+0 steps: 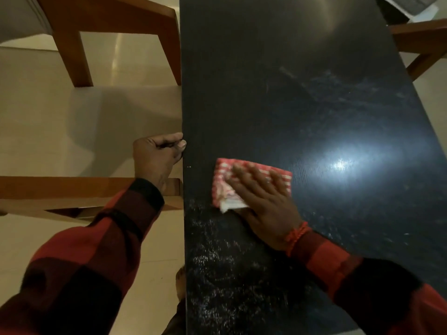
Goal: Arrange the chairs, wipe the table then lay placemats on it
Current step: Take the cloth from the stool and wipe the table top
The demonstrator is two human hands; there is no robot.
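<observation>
Wiping step in hand: right hand (263, 201) flat, fingers (256, 175) spread, pressing red-checked cloth (222, 187) on dark bench (290, 93) near its left edge; left hand (157, 155) curled at that edge, apparently empty; next, sweep toward smeared far surface

Glossy cream tiled floor (72, 131) reflects overhead light. A grey-and-white patterned rug (411, 6) lies at far right.
</observation>
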